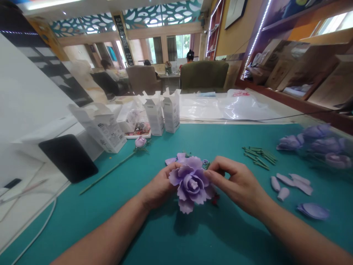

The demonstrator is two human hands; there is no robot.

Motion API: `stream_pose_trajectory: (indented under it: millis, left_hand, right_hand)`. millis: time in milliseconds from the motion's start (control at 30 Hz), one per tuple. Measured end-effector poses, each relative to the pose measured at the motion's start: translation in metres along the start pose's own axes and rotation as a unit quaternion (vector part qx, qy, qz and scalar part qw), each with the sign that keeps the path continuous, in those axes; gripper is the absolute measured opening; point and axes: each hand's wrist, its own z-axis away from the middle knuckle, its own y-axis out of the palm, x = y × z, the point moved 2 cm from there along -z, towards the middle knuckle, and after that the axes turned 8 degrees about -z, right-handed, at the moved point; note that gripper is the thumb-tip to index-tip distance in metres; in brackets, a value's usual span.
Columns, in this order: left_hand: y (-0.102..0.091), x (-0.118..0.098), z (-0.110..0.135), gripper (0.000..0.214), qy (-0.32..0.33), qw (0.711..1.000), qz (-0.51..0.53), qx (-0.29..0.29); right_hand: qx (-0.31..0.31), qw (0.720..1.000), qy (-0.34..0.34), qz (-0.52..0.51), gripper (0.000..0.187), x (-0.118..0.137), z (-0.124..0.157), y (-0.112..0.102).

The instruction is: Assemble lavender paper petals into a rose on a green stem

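A purple artificial flower (193, 184) with ruffled petals faces me above the green mat. My left hand (160, 184) is closed on it from the left, its fingers partly hidden behind the petals. At the flower's right side, my right hand (234, 180) pinches a petal's edge between thumb and forefinger. Behind the bloom lie loose lilac petals (175, 160) and small green pieces, mostly covered by it. A bit of something dark red (216, 199) shows below my right fingers; I cannot tell what it is.
Green stem pieces (259, 156), loose pale petals (295, 184) and a purple petal cup (313, 211) lie right, before finished purple flowers (317, 141). Left are a pink rosebud on a stem (110, 170), a black tablet (68, 158) and white boxes (171, 112). People sit far behind.
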Motion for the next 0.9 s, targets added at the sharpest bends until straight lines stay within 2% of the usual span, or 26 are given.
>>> stream_pose_trajectory:
  millis: [467, 600, 700, 900]
  left_hand:
    - [-0.001, 0.002, -0.001, 0.042, 0.002, 1.0, -0.001, 0.01]
    - [-0.001, 0.002, 0.001, 0.043, -0.007, 1.0, 0.01, 0.026]
    - [0.0, 0.003, 0.002, 0.042, -0.011, 0.999, 0.013, 0.041]
    - [-0.002, 0.005, 0.004, 0.041, -0.025, 0.998, -0.002, 0.056]
  right_hand:
    - [0.025, 0.999, 0.018, -0.034, 0.026, 0.003, 0.003, 0.002]
    - [0.01, 1.0, 0.017, -0.025, 0.031, -0.001, -0.001, 0.001]
    - [0.01, 0.998, 0.054, -0.026, 0.035, -0.008, -0.005, 0.0]
    - [0.063, 0.989, 0.105, -0.079, 0.036, -0.016, -0.008, 0.003]
